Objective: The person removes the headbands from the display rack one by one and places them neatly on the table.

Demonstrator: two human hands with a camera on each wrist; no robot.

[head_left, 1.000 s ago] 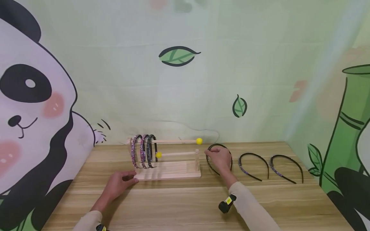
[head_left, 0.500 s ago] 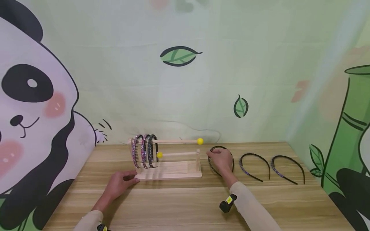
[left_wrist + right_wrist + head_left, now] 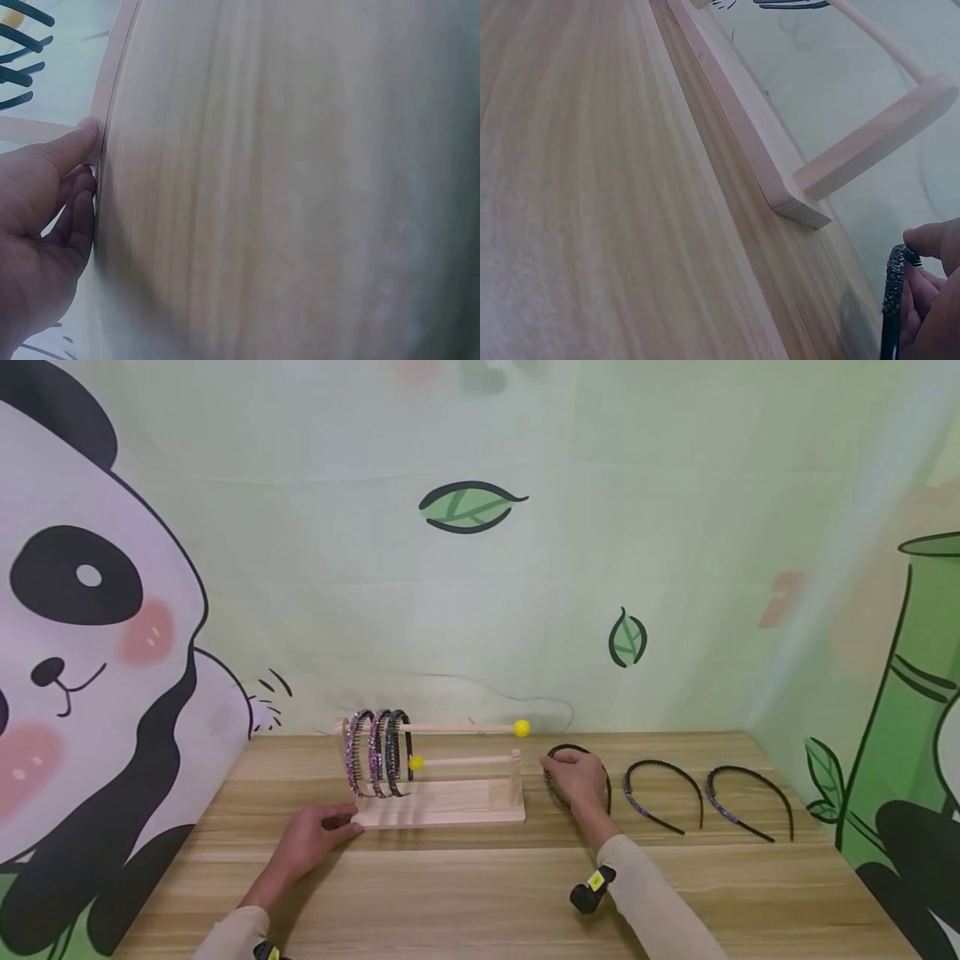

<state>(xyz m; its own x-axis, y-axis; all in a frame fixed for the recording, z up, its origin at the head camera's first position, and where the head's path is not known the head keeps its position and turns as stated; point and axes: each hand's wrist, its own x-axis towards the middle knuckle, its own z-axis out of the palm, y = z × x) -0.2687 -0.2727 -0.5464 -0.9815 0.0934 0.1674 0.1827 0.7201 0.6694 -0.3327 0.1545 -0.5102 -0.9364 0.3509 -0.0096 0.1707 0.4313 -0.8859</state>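
Observation:
At the left end of a pale wooden headband stand [image 3: 442, 817], my left hand [image 3: 306, 845] holds the base's front corner, the thumb [image 3: 84, 139] on the wood and the fingers bent beside it. Three glittery headbands [image 3: 375, 752] hang on the stand's upper rod, towards its left side. Right of the stand, my right hand [image 3: 581, 778] pinches a black headband with dark sparkling stones [image 3: 895, 281] between thumb and fingers. The hand covers part of this headband in the head view.
Two more black headbands, a nearer one [image 3: 663, 766] and a farther one [image 3: 750, 772], lie on the wooden table [image 3: 465, 902] to the right. Yellow balls cap the upper rod [image 3: 521, 728] and the lower rod [image 3: 416, 762]. A printed cloth [image 3: 525, 593] hangs behind the table.
The headband in my right hand has tilted, its far arc dropping a little. My left hand stays at the stand's corner. The head view has shifted slightly.

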